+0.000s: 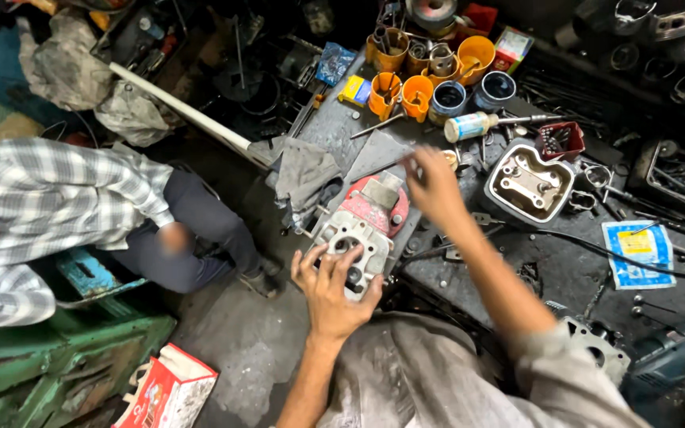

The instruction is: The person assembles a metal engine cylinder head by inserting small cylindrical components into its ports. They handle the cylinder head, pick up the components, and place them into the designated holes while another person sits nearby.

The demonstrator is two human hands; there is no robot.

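A dark, oil-stained metal workbench (533, 261) fills the right of a cramped workshop, crowded with orange cups (418, 97), a grey rag (307, 170) and an open engine cover (529, 184), while a person in a checked shirt (49, 206) sits on the concrete floor (239, 333) to the left. At the bench's near edge lies a grey cylinder head (354, 238) with a red plate. The left hand (334, 289) grips its near end with spread fingers; the right hand (434, 186) hovers beyond it, fingers pinched, though I cannot tell on what.
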